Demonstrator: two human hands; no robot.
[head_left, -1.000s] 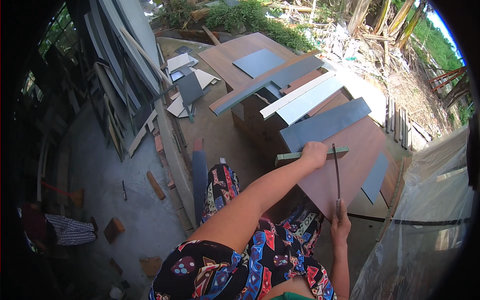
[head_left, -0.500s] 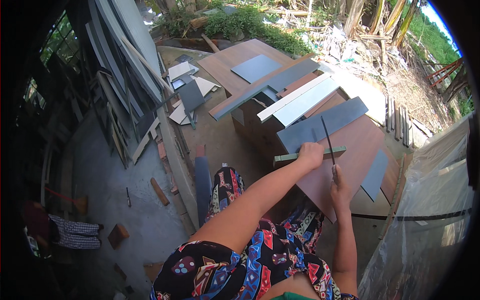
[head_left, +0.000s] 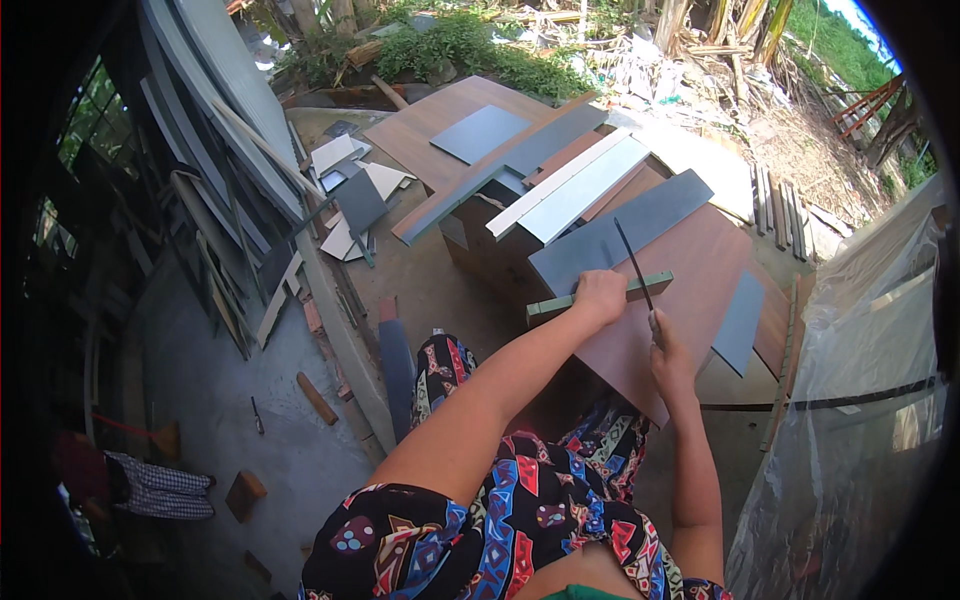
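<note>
We grip the thin dark blade [head_left: 629, 252] by its near end in our right hand [head_left: 670, 360]; our left hand [head_left: 601, 295] is clamped over the green-edged strip [head_left: 550, 309], partly above the brown panel [head_left: 700, 262] — far and left of our right hand, left hand nearer. The strip's long axis runs left to right, right end farther — the blade crosses it, pointing far and slightly left.

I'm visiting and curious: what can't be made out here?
All in the head view:
Dark blade: too thin to show any teeth.
Its handle: partly covered by the right hand.
Green-edged strip: middle hidden by the left hand.
Another person: head lost in shadow.
</note>
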